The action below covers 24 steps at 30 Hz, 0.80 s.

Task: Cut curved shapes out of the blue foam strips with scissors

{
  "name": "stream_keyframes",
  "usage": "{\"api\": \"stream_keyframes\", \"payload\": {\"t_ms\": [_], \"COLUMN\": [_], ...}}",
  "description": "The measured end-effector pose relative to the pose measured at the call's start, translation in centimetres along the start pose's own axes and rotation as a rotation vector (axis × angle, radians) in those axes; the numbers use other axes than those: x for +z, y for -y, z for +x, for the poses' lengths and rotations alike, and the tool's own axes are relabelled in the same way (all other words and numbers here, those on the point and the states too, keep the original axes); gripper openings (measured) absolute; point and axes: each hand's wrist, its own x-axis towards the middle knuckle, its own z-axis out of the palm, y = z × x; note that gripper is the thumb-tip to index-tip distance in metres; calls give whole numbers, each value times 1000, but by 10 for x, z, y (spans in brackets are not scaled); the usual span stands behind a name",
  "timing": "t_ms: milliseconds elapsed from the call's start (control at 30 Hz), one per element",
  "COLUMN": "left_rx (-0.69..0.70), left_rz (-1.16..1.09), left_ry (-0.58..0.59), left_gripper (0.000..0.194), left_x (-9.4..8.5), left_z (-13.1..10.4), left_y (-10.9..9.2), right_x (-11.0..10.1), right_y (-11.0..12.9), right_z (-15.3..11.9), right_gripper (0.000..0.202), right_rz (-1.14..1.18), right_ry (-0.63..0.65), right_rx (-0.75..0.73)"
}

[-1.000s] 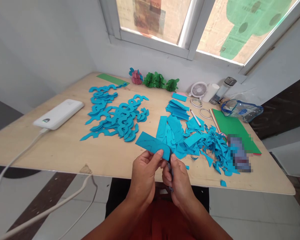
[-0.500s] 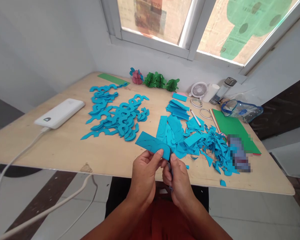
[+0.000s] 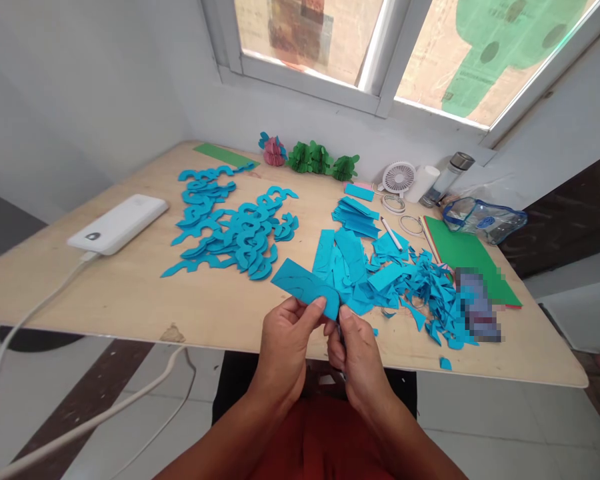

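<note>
My left hand [image 3: 286,343] pinches a blue paper strip [image 3: 296,278] between thumb and fingers, just above the table's front edge. Curved pencil lines run along the strip, and its right end is rounded. Closed around scissors [image 3: 341,333] is my right hand [image 3: 359,350], with the dark blades at the strip's right end; the handles are mostly hidden by the fingers. Beyond the strip lie blue paper pieces [image 3: 353,257], and to their right a heap of blue scraps [image 3: 433,290]. Wavy blue cutouts [image 3: 253,233] are piled on the left.
A white power bank [image 3: 120,223] with a cable lies at the left. Along the back stand green paper ornaments [image 3: 310,158], a small fan [image 3: 399,178] and a bottle [image 3: 450,177]. Green sheets [image 3: 473,257] and a clear pouch [image 3: 487,220] are at right; a white pen [image 3: 391,233] lies among the papers.
The scissors' blades have shifted slightly at the strip's right end, and less of them shows above my right hand. The strip stays in my left hand, and the view has tilted a little.
</note>
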Motion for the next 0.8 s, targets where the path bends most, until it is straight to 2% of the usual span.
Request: {"api": "stream_keyframes", "payload": {"t_ms": [400,800], "left_rx": [-12,1], "left_rz": [15,121], "left_ry": [-20,93], "left_gripper": [13,11], "left_x": [-2,-10], "left_z": [1,3], "left_y": [-2,-9], "right_x": [0,-1], "right_y": [1,3], "right_z": [1,-1], "right_gripper": [48,47], "right_rz": [6,-23], "right_ry": [-15,11], "right_rx": [8,24]}}
